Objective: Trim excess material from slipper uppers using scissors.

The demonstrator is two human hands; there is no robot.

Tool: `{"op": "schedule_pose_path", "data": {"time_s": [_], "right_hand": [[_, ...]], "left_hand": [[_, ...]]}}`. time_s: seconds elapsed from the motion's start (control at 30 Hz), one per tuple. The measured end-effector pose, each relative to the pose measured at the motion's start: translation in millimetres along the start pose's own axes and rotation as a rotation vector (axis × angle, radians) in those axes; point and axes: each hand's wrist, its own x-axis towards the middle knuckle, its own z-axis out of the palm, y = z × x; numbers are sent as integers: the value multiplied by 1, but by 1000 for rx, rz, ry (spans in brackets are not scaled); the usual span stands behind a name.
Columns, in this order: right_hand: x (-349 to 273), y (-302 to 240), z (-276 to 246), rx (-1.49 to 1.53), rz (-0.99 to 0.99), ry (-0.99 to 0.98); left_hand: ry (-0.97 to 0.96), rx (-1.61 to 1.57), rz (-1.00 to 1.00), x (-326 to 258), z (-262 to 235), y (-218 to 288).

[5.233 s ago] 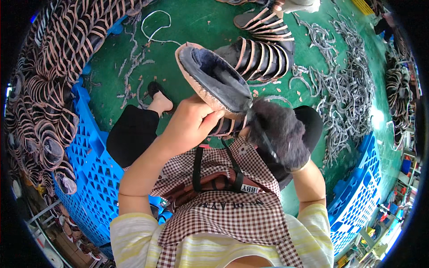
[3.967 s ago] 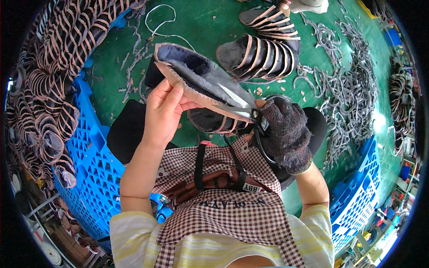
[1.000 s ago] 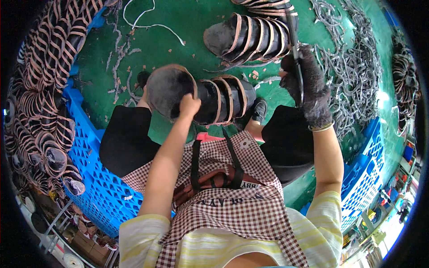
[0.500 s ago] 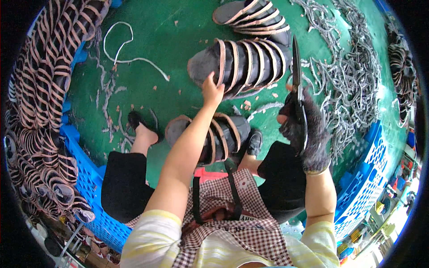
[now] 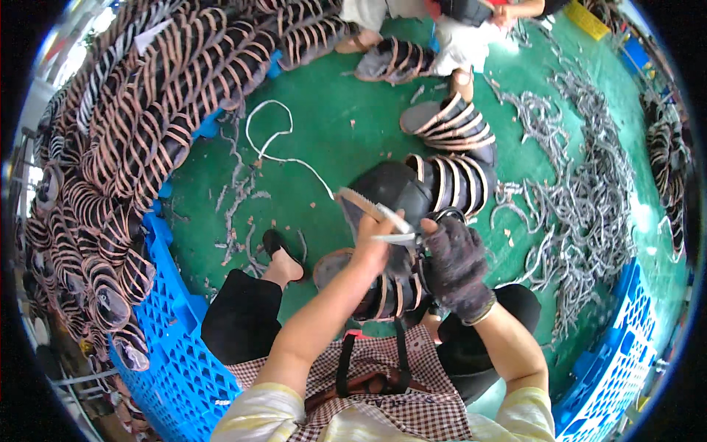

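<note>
My left hand (image 5: 374, 247) is bare and grips a dark shoe sole (image 5: 355, 208) with a tan toothed edge, held up in front of me. My right hand (image 5: 456, 267) wears a dark knitted glove and holds scissors (image 5: 398, 236), whose blades point left and meet the sole just by my left fingers. Right behind the hands a stack of dark soles with tan rims (image 5: 445, 184) lies on the green floor (image 5: 331, 140). A second stack (image 5: 372, 298) sits between my knees, partly hidden by my left forearm.
Blue plastic crates stand at lower left (image 5: 173, 353) and lower right (image 5: 615, 372). A big heap of soles (image 5: 110, 155) fills the left side. Grey trimmed strips (image 5: 589, 214) litter the right. A white cord loop (image 5: 271, 136) lies ahead. Another person (image 5: 460, 33) sits beyond with more stacks (image 5: 442, 121).
My left hand reached to the far stack, then drew back holding one sole. My gloved right hand came down and left, bringing the scissors to that sole.
</note>
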Motion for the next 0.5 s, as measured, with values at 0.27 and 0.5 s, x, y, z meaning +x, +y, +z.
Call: {"op": "schedule_pose_path", "data": {"time_s": [0.27,0.5], "right_hand": [[-8,-50,-76,-77,-59,171],[-40,-57,-130,-44,-18,425]], "left_hand": [[-433,-232,166,-131,58,73],[-554,744,688,-181,78,82]]}}
